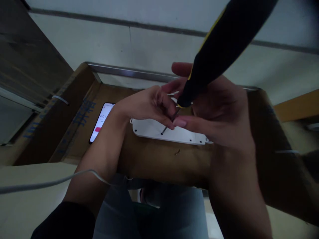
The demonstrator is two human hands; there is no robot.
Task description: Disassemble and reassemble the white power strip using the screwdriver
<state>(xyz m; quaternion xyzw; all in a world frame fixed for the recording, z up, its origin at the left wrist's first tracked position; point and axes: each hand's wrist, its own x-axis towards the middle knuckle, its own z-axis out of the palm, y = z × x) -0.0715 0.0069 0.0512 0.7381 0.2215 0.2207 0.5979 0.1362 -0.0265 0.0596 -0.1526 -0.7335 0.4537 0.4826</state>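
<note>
A screwdriver (211,56) with a black and yellow handle slants down from the upper right, its thin metal shaft reaching a hole in a long white plastic casing (149,128). My left hand (160,104) is closed, with thumb and curled fingers at the shaft. Around the lower handle and shaft sits my right hand (219,109); its thumb presses near the shaft beside my left thumb, and some fingers reach out behind the handle. Several dark holes dot the casing's near edge, and mounting tabs stick out at its ends. My hands hide its far middle part.
Small screws (177,152) lie on the brown cardboard surface (159,162) just in front of the casing. Left of my forearm, a phone (102,121) displays a timer. Cardboard side walls (74,86) rise at both sides. A white cable (50,183) crosses at lower left.
</note>
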